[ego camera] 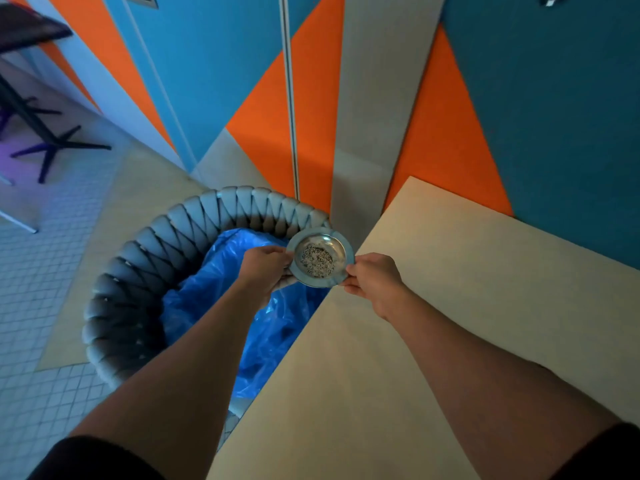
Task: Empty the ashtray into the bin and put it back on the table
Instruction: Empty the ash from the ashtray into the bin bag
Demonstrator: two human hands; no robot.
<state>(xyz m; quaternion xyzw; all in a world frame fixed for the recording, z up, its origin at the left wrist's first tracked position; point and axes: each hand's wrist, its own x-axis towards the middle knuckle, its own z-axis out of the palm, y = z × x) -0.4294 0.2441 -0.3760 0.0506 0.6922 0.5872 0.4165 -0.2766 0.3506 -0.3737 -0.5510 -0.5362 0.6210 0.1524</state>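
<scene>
So the big beige table [433,323] runs under and behind the right hand [372,284], and the woven bin [145,271] with its blue liner [221,271] sits below and around the left hand [268,268], its mouth wide open. Between the two hands is the little metal ashtray [320,257], roughly level, hovering right over where the table edge meets the bin rim, pinched at its rim on both sides, left fingers closed on the left edge, right fingers on the right. There's a speckled pile of ash [317,260] in the dish, so nothing's dumped yet by the looks of it. I'd say we're at the carry-over-the-bin step. Next move probably calls for shifting it leftward over the liner and tipping it away from the table, gently so ash doesn't puff out.
</scene>
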